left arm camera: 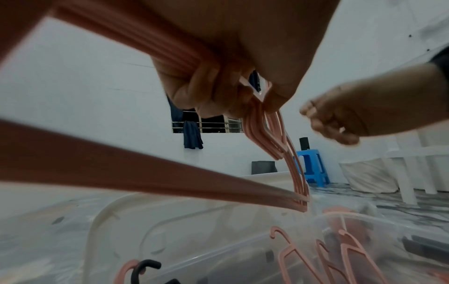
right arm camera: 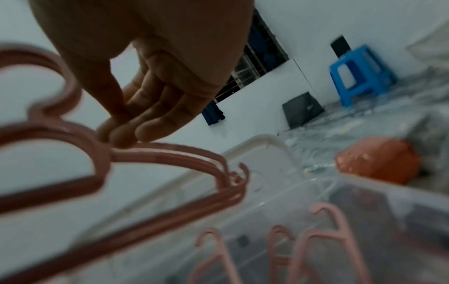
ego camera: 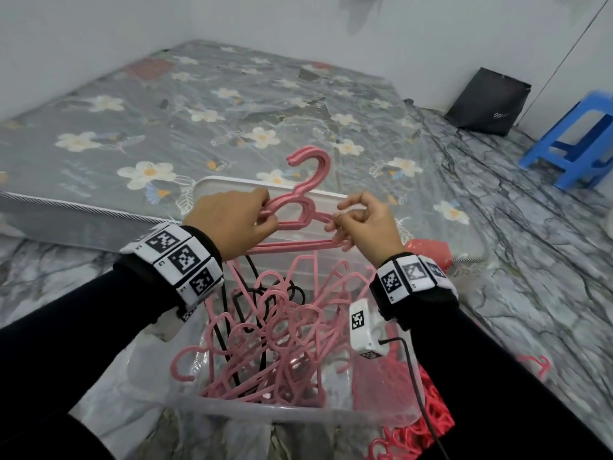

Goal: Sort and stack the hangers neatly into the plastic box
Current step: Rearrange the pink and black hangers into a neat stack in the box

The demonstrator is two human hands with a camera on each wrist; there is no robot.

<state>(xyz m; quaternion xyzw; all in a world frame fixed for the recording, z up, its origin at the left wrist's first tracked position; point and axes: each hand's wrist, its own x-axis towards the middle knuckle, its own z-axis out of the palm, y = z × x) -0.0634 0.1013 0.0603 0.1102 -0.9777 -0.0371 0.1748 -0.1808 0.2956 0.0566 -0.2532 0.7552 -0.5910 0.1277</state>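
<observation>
Over the clear plastic box [ego camera: 265,414] I hold a bundle of pink hangers [ego camera: 310,180], hooks pointing up and away. My left hand [ego camera: 265,210] grips the bundle at its left shoulder; the left wrist view shows the fingers [left arm camera: 213,96] curled round the stacked bars [left arm camera: 274,142]. My right hand [ego camera: 338,218] pinches the right shoulder, and in the right wrist view its fingertips [right arm camera: 123,134] meet the thumb on the pink arm [right arm camera: 184,153]. Inside the box lies a tangle of pink hangers [ego camera: 285,343] with a few black ones [ego camera: 247,303].
The box's white lid [ego camera: 212,187] leans behind it against a flower-patterned mattress [ego camera: 166,121]. Red hangers [ego camera: 431,413] lie at the box's right front corner, a red bundle [ego camera: 428,247] beyond it. A blue stool [ego camera: 574,141] and a black bag [ego camera: 487,101] stand far right.
</observation>
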